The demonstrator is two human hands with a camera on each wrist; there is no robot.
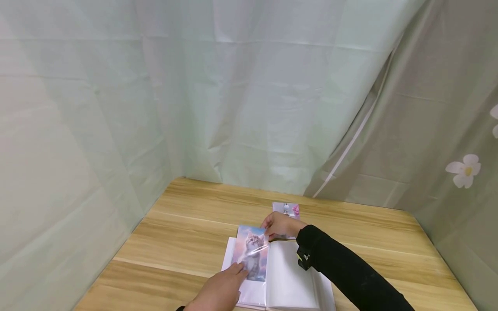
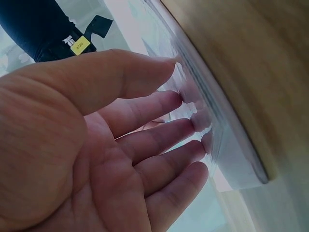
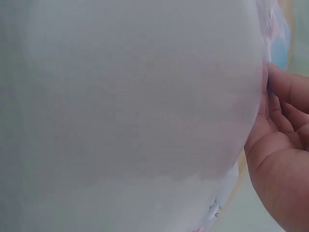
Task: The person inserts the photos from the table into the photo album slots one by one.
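An open photo album point(image 1: 291, 276) lies on the table, its left page a clear plastic sleeve. A kitten picture point(image 1: 254, 255) with a pink and blue sky lies partly inside that sleeve, its top edge sticking out past the page. My right hand point(image 1: 281, 225) pinches the picture's upper right corner between thumb and fingers. In the right wrist view, a white page point(image 3: 140, 96) covers part of those fingers. My left hand point(image 1: 223, 285) rests its fingertips on the sleeve at the picture's lower left, fingers nearly straight, as the left wrist view also shows.
Behind the right hand, another picture card point(image 1: 286, 209) with pink flowers lies on the wooden table point(image 1: 186, 224), partly covered by that hand. Pale curtains point(image 1: 249, 108) hang around the table's back and sides. The black right sleeve point(image 1: 350, 268) crosses over the album's right side.
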